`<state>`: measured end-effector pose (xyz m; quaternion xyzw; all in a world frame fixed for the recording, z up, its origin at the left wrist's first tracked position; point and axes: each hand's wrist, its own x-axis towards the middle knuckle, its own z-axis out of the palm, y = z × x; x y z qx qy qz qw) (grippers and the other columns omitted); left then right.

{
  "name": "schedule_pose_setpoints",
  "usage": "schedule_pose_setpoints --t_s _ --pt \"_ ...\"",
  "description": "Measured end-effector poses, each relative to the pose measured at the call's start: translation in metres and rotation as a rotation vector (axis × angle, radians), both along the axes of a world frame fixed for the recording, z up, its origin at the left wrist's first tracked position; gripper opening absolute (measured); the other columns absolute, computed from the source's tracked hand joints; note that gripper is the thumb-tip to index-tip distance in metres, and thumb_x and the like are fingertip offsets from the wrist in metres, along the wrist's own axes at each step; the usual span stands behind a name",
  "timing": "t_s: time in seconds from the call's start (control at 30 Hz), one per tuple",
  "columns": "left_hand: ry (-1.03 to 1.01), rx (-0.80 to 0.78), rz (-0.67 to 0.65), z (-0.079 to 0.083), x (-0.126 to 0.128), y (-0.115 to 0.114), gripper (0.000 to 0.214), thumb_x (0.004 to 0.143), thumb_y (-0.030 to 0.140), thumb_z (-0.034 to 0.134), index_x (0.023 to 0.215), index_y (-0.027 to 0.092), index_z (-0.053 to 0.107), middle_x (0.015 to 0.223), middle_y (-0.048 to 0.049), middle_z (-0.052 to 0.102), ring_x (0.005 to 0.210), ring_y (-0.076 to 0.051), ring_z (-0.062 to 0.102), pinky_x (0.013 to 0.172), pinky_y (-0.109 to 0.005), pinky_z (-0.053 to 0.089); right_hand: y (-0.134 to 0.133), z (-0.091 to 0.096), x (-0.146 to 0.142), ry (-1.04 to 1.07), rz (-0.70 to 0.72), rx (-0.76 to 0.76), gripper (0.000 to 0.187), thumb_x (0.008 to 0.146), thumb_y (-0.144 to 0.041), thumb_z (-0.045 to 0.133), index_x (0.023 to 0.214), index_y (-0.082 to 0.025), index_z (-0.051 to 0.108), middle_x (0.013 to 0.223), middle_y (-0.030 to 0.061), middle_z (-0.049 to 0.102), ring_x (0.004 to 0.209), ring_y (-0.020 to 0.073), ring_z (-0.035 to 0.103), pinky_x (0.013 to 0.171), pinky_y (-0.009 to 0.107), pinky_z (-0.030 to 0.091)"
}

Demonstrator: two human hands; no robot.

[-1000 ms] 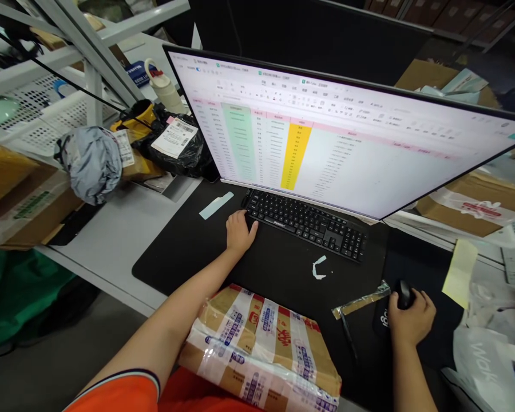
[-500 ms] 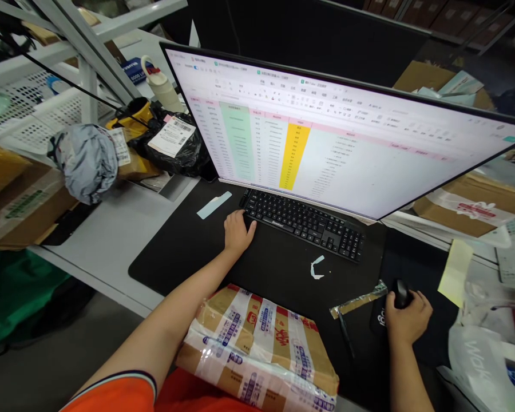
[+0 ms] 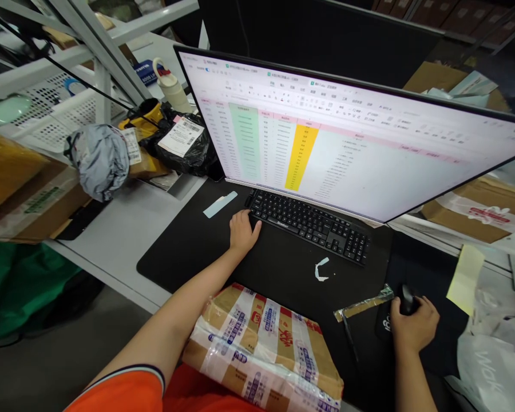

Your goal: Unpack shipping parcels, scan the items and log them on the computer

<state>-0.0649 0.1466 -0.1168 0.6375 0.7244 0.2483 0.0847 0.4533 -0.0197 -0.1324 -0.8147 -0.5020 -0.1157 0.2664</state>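
Note:
My left hand [image 3: 242,233] rests at the left end of the black keyboard [image 3: 309,224], fingertips at its edge and thumb held apart; it holds nothing. My right hand [image 3: 415,323] is curled over a black computer mouse [image 3: 407,300] on a dark mouse pad [image 3: 440,269]. Between my forearms, close to my body, lies a cardboard parcel [image 3: 266,343] wrapped in printed tape. Behind the keyboard stands a wide monitor [image 3: 360,149] showing a spreadsheet with a green and a yellow column; its text is too small to read.
Left of the monitor are a black bagged parcel [image 3: 187,143], a grey bagged parcel [image 3: 100,163], cardboard boxes [image 3: 30,200] and a bottle [image 3: 171,86]. Paper scraps [image 3: 220,205] and a tape strip [image 3: 364,303] lie on the desk mat. At right are a yellow note [image 3: 466,279] and a plastic bag [image 3: 484,366].
The whole scene has shifted slightly to the right in the picture, as my head has turned a little left. My hands keep their places at the keyboard and on the mouse.

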Motion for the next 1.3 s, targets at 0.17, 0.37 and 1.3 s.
schedule_pose_setpoints --t_s 0.17,0.37,1.3 --pt "0.009 0.005 0.0 0.0008 0.0003 -0.0003 0.05 0.098 0.043 0.049 0.134 0.01 0.051 0.135 -0.0237 0.057 0.125 -0.039 0.051 0.11 -0.055 0.039 0.0008 0.0001 -0.0004 -0.032 0.011 0.004 0.06 0.082 -0.043 0.065 0.131 -0.008 0.064 0.135 0.025 0.062 0.125 0.0423 0.058 0.103 0.055 0.048" --pt "0.011 -0.011 -0.001 0.001 0.0 -0.0002 0.05 0.098 0.044 0.048 0.134 0.01 0.051 0.135 -0.0238 0.057 0.124 -0.039 0.051 0.108 -0.056 0.04 0.0003 -0.0007 -0.0004 -0.024 -0.017 -0.004 0.053 0.081 -0.043 0.066 0.124 -0.012 0.069 0.136 0.0227 0.061 0.123 0.0424 0.059 0.098 0.055 0.05" --pt "-0.001 0.014 0.003 -0.0016 -0.0027 -0.0002 0.047 0.096 0.041 0.05 0.131 0.009 0.052 0.124 -0.0223 0.06 0.118 -0.038 0.054 0.106 -0.056 0.043 -0.0004 0.002 -0.0044 -0.028 -0.033 0.024 0.049 0.077 -0.041 0.071 0.117 -0.013 0.069 0.131 0.0203 0.065 0.121 0.0409 0.062 0.095 0.053 0.052"
